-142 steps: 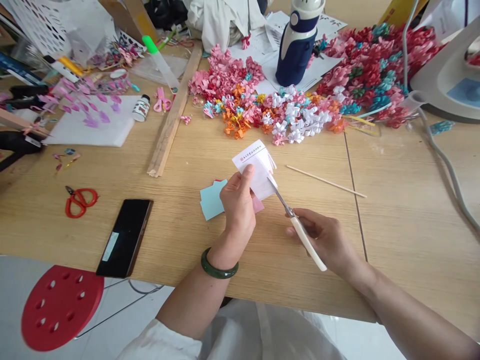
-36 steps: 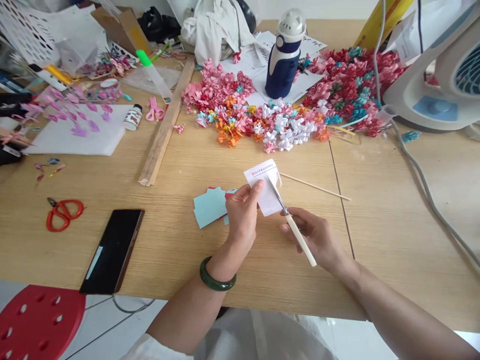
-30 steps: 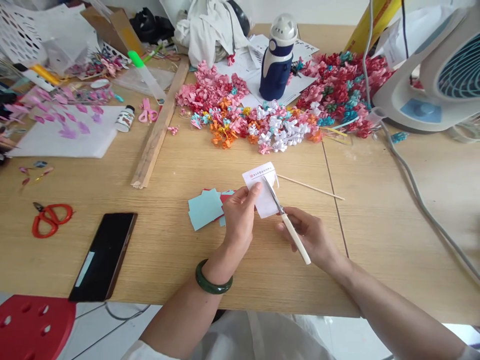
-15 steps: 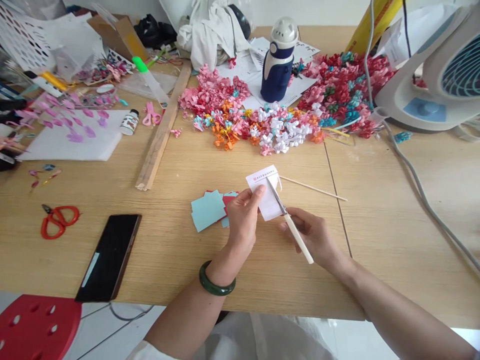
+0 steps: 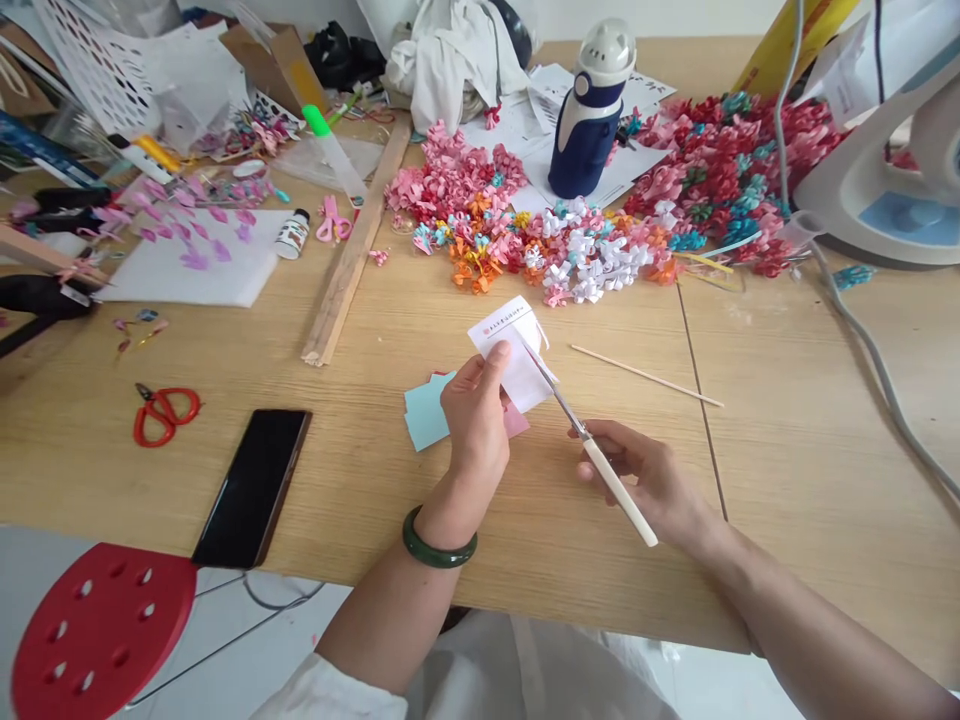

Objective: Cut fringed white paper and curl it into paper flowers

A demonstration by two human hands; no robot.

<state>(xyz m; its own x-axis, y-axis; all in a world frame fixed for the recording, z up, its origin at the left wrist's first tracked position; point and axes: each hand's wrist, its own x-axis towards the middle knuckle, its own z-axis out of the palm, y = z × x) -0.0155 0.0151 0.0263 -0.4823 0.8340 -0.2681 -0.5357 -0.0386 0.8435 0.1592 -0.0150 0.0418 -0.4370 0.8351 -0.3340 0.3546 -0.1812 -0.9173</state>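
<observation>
My left hand, with a dark green bangle below it, pinches a white paper that has a printed line near its top. White-handled scissors are in my right hand, their blades lying at the paper's right part. A narrow strip hangs at the paper's upper right edge. Beside and partly behind my left hand, light blue cards lie on the table, and a pink piece shows just under the paper. A thin wooden stick rests to the right.
Heaps of small ribbon bows spread across the back, beside a dark blue bottle. At left are a wooden bar, a phone and red-handled scissors. A grey cable runs down the right side.
The view has shifted, so most table items appear further right. The paper and my left hand have moved left relative to the stick, uncovering its left end. A pink piece now shows under the paper.
</observation>
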